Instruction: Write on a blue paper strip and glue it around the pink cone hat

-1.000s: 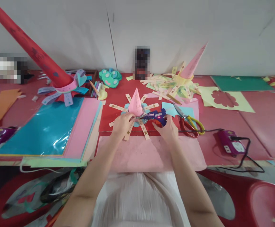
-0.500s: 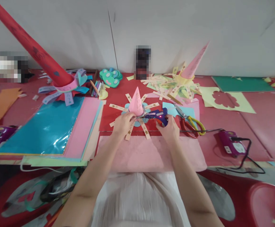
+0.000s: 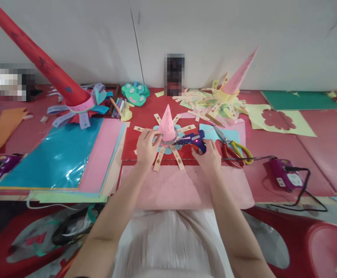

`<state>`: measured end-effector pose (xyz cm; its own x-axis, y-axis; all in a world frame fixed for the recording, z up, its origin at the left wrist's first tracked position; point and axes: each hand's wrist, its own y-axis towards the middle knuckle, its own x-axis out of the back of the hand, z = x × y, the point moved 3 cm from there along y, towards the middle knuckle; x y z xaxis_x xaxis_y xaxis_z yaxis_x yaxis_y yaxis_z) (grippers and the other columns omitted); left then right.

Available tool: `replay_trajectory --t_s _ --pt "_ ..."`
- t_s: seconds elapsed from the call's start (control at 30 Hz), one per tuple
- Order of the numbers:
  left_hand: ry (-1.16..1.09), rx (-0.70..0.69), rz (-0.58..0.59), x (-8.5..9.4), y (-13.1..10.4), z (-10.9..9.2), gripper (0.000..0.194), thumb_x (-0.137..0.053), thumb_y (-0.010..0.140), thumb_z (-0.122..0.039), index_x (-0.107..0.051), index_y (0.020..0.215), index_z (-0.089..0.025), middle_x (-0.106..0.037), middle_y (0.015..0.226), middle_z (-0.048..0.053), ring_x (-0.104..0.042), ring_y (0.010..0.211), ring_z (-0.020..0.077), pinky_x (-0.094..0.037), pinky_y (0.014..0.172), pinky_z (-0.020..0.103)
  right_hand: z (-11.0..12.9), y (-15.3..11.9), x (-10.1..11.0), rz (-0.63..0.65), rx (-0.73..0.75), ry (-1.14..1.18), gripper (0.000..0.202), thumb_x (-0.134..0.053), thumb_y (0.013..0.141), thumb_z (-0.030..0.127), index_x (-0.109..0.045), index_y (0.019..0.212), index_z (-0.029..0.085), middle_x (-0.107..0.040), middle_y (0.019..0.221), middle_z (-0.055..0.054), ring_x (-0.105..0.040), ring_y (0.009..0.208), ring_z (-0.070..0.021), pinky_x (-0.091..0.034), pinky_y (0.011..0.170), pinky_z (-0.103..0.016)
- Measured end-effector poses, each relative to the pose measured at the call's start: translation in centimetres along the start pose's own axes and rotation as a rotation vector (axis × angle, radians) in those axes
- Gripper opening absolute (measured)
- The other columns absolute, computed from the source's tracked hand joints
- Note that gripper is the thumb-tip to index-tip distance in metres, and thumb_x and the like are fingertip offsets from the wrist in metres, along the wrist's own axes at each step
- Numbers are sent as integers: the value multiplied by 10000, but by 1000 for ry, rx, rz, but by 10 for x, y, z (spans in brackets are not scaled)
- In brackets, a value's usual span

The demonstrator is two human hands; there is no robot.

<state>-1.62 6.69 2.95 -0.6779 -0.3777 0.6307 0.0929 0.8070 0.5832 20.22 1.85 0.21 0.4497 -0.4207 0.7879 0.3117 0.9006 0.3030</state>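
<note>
A pink paper cone (image 3: 167, 125) stands upright on a blue flower-shaped base, with cream paper strips (image 3: 179, 157) spreading out around it on red paper. My left hand (image 3: 148, 147) is at the left side of the cone's lower part, thumb and fingers brought together near its edge; what they pinch, if anything, is too small to make out. In my right hand (image 3: 209, 155) is a blue glue gun (image 3: 196, 139) with a small red light, its nozzle pointing left at the cone's base.
Right of the glue gun lie scissors (image 3: 236, 151); a black cord runs to a purple power socket (image 3: 285, 175). Blue and pink sheets (image 3: 54, 158) are stacked left. A red cone (image 3: 41, 63), a second pink cone (image 3: 240, 73) and paper scraps stand farther back.
My left hand has shifted slightly up and left, from the front of the cone's base to its left side. My right hand and the glue gun have barely moved.
</note>
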Motion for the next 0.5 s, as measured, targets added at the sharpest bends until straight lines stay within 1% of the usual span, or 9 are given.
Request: replay_trajectory --t_s 0.1,0.17,0.27,0.33,0.37,0.5 --pt "-12 -38 24 -3 -1 -3 70 -556 832 -225 -579 770 -206 -584 764 18 -563 735 138 -467 738 281 -2 1 1 -16 -38 -31 312 -561 698 374 -525 958 206 -605 980 -67 -593 840 -237 -451 619 -325" --pt "-7 -31 15 -5 -1 -4 57 -569 826 -236 -572 774 -211 -579 771 18 -558 737 142 -467 732 287 -4 2 3 -27 -76 -44 303 -556 686 358 -514 946 208 -599 981 -70 -588 833 -240 -437 592 -322" --pt "16 2 -22 -5 -1 -4 44 -575 822 -246 -556 832 -208 -580 857 47 -557 836 164 -461 769 307 -6 3 4 -41 -103 -40 305 -544 691 377 -501 945 214 -588 994 -72 -584 857 -243 -424 570 -313" --pt "33 8 -18 -5 -1 -3 45 -568 827 -246 -555 838 -204 -584 890 59 -557 885 172 -453 789 312 -6 2 3 -35 -99 -40 309 -544 698 390 -501 951 217 -588 1004 -70 -585 872 -242 -423 568 -311" --pt "42 5 -1 -6 -1 -3 45 -563 831 -248 -561 824 -204 -591 877 56 -562 875 172 -450 783 311 -6 2 3 -33 -94 -39 308 -545 701 391 -503 952 218 -589 1009 -69 -586 874 -242 -424 570 -311" --pt "83 -25 119 -13 -4 -2 115 -562 839 -276 -596 745 -219 -616 711 10 -580 712 158 -437 691 298 -5 2 2 -48 -68 -22 296 -543 711 386 -518 953 217 -595 1010 -71 -588 875 -240 -434 596 -316"
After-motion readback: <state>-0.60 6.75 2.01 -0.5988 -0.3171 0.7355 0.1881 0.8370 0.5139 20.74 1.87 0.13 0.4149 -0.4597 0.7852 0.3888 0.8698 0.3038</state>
